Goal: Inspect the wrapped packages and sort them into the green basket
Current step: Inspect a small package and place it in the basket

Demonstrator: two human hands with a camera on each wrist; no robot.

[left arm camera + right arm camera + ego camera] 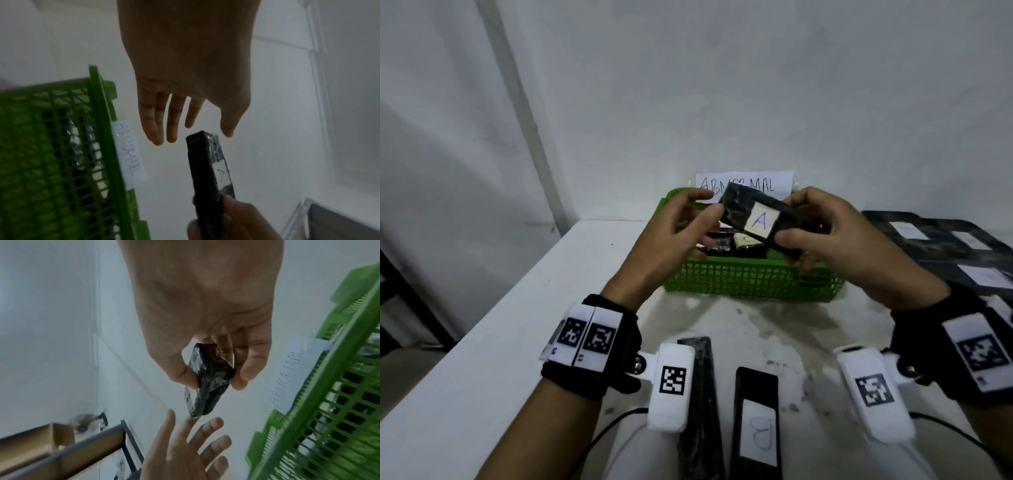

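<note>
Left hand: the left hand [674,229] was raised above the near left part of the basket, fingers straight and spread, grasping nothing; its fingertips [157,139] were just beside the near end of the held package, and whether they touched it could not be told.
Held package: a black wrapped package [763,219] with a white label marked "A" was held in the air above the basket, tilted, its left end higher and farther from the person.
Right hand: the right hand [835,236] pinched the package's right end, thumb on one face and fingers [249,368] curled against the other.
Basket: the green basket [753,282] with mesh walls stood on the table below both hands; dark wrapped packages [722,245] lay inside it, one with a pale label.
Sign: a white paper sign [780,183] with handwriting reading "ABNORMAL", partly covered by the held package, stood at the far side of the basket.
Table: the white table [517,342] carried the basket.
Near packages: two black packages lay side by side close to the person, the left one [702,359] partly under a wrist camera, the right one [756,421] bearing a white label marked "B".
Far right: a stack of black packages [945,240] with white labels lay right of the basket.
</note>
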